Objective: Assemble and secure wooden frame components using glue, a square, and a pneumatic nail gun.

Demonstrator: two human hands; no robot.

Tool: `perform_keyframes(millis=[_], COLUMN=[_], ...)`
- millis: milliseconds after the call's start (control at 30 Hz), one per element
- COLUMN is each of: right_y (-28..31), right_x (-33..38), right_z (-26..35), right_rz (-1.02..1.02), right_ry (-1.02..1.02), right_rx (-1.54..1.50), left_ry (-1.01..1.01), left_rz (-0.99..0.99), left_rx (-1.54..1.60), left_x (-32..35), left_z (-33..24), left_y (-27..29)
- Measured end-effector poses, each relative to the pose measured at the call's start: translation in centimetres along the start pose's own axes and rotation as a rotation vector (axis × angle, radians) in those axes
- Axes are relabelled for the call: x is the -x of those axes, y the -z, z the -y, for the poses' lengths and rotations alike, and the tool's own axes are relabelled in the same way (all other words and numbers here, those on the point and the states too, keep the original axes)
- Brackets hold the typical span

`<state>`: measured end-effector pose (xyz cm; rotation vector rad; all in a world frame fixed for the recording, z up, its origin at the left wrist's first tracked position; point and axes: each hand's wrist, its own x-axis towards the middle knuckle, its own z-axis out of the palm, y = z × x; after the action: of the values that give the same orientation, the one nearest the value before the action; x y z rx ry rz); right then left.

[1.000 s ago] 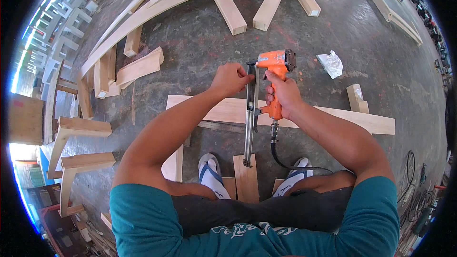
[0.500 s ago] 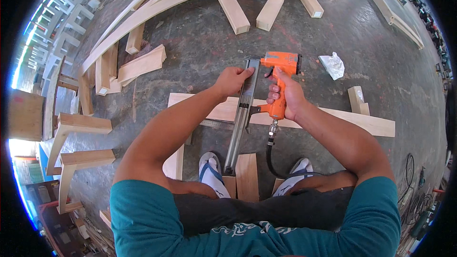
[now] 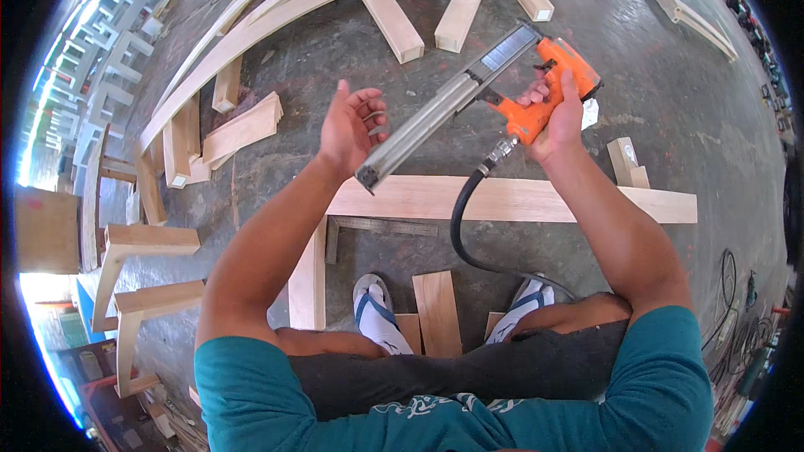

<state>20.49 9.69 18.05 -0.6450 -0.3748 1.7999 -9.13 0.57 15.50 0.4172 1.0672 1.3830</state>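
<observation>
My right hand (image 3: 559,117) is wrapped round the grip of an orange pneumatic nail gun (image 3: 578,75), held tilted above the floor. Its long grey magazine (image 3: 427,121) slants down toward my left hand (image 3: 355,130). That hand is off the tool, fingers apart and slightly curled, close to the magazine's lower end. A black air hose (image 3: 457,222) runs from the grip's metal fitting down past my right foot. Below the gun lies a long pale board (image 3: 469,198). Another board (image 3: 308,280) meets its left end at a corner, with a metal square (image 3: 385,225) inside the angle.
Curved wooden frame pieces (image 3: 276,21) lie at the far left. Short offcuts (image 3: 243,127) are stacked near them. A small block (image 3: 626,163) stands behind the long board's right part. Between my feet is a wood piece (image 3: 437,310). Cables (image 3: 727,285) lie at the right.
My left hand has let go of the magazine and moved left. My right hand has raised the nail gun to the right and turned it, so the magazine now slants. The metal square shows more fully.
</observation>
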Motion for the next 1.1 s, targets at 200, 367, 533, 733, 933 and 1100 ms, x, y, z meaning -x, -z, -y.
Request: perform_keyframes(millis=[200,367,533,733,933,1100], right_y=[-1.5,-1.6,-1.6,-2.4,-2.5,-3.1], right_x=[1.2,1.3,0.8,0.6,0.3,0.9], right_z=[-0.3,-1.5,-1.5,-1.7,-1.7,-3.0], right_rz=[-0.107,-0.084,-0.073,-0.144,-0.123,-0.117], right_ry=[-0.038,-0.048,-0.035,-0.023,-0.001,-0.125], right_rx=[-0.041,-0.068,-0.066,-0.048,-0.067,-0.058], left_ry=[-0.069,-0.109,-0.075,-0.058,-0.113,-0.167], left_rz=[0.060,-0.094,-0.201,-0.031,-0.023,-0.050], left_rx=[0.248,0.192,0.190,0.288,0.290,0.272], left_x=[0.9,0.6,0.8,2.7,3.2,1.4], left_z=[0.1,0.6,0.8,-0.3,0.9,1.8], left_y=[-1.9,-1.5,-1.2,-1.2,-2.0,-2.3])
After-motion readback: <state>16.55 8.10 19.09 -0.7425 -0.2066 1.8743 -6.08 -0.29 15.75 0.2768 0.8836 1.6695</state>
